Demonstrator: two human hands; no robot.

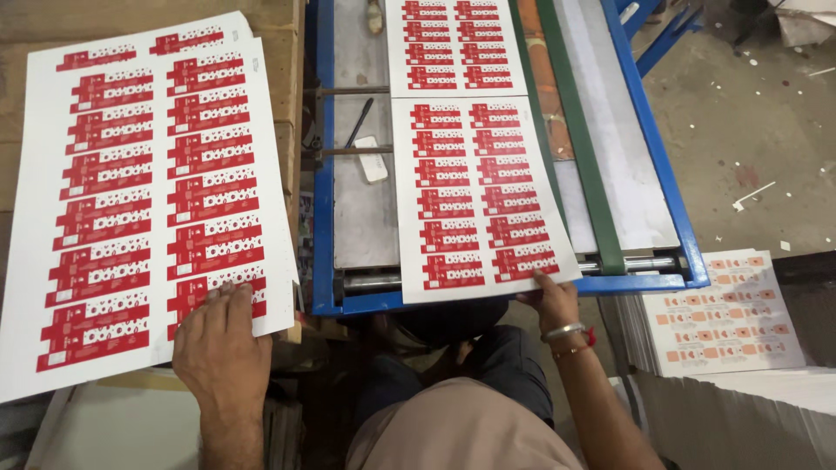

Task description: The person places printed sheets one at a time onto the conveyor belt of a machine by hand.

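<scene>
From the head camera I see my left hand (222, 344) lying palm down, fingers spread flat, on the near edge of a white card sheet printed with red carton blanks (144, 200), gripping nothing. My right hand (550, 300), wrist bent upward, pinches the near corner of a second red-printed white sheet (479, 196) lying on the blue-framed metal feed table (324, 218). A stack of orange-printed sheets (723, 313) sits just right.

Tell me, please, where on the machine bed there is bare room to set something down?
Bare metal lies left of the printed sheet, inside the blue frame, below the white block. A grey strip right of the green belt is free. The middle is covered.
</scene>
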